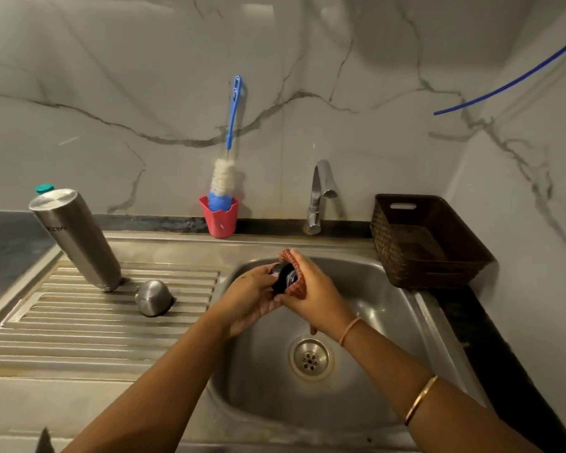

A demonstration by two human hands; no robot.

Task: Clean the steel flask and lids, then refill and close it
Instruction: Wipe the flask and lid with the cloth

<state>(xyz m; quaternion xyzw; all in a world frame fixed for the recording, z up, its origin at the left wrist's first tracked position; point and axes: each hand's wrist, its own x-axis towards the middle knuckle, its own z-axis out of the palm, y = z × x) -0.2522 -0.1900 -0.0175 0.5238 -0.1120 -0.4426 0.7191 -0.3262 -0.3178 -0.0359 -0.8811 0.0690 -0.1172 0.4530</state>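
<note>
Black plastic is showing between the two hands in the head view: the inner lid [283,277] is hanging over the steel sink [383,289], above the basin and short of the drain. The left hand [249,299] is gripping it from the left, fingers curled round its body. The right hand [311,295] is clasping a reddish woven scrubber [290,255] that is wrapping the lid's right end. The lid's axis is running roughly left to right, from one palm into the other, so scrubbing probably means twisting the hands against each other about that line. The tap [321,194] is standing behind and slightly right of the hands, nearer the right one, for rinsing. The steel flask [76,240] is standing on end on the drainboard [79,335], well to the left, with the domed steel cap [152,297] lying near it, both on the left hand's side.
</note>
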